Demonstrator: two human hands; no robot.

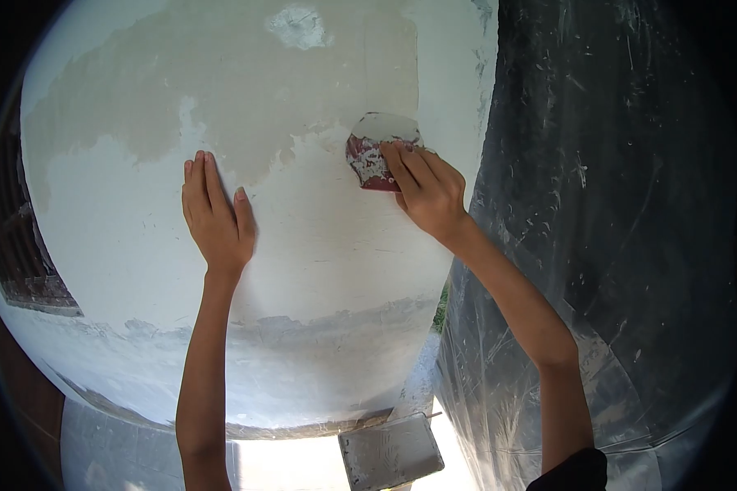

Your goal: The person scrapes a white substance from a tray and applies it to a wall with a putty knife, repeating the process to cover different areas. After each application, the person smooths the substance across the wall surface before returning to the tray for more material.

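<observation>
My left hand lies flat against the wall, fingers pointing up and the thumb apart, holding nothing. To its right, my right hand grips a putty scraper from its right side. The scraper is dark red, smeared with pale putty, and its broad rounded edge points up at the wall. Whether that edge touches the surface is hard to tell. Around both hands the wall shows white smooth areas and a greyer patch with ragged borders above.
Below the wall, a putty-smeared rectangular tray rests low down near the bright floor. Dark plastic sheeting hangs along the right side. A brown slatted opening is at the left edge. A rough white spot marks the upper wall.
</observation>
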